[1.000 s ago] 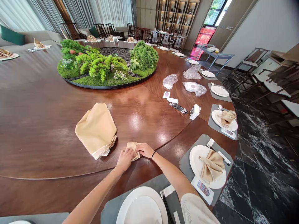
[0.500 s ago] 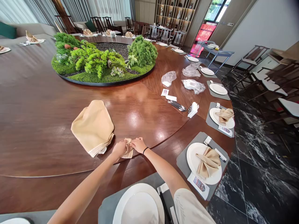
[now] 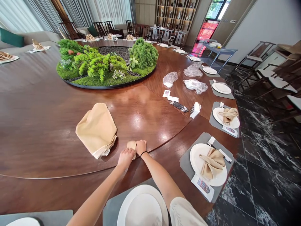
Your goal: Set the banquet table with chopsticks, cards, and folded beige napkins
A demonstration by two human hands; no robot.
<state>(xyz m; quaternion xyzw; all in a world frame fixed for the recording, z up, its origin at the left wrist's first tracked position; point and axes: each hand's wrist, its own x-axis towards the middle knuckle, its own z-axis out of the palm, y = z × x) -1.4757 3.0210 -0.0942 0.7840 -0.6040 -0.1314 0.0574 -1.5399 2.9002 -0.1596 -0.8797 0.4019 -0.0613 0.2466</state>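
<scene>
My left hand [image 3: 126, 157] is closed on a small folded beige cloth napkin [image 3: 131, 145], at the near edge of the table's raised round top. Close beside it, my right hand [image 3: 141, 147] grips the napkin's right part, its fingers partly hidden. To the left lies a stack of beige napkins [image 3: 97, 129], spread flat with layered edges at its lower corner. Just below my hands stand stacked white plates [image 3: 143, 207] on a grey placemat [image 3: 110, 207]. At the right, a folded napkin [image 3: 213, 163] sits on a white plate [image 3: 196, 157].
A miniature garden [image 3: 105, 67] fills the table's middle. Right of it lie crumpled plastic bags [image 3: 196, 86], a bundle of chopsticks [image 3: 179, 106] and a white card stand [image 3: 195, 110]. Place settings line the right rim. Chairs [image 3: 256, 56] stand beyond on the dark marble floor.
My left hand has moved right and nearer to me along the napkin, which now looks narrower. My right hand has shifted slightly right. The view has tilted a little.
</scene>
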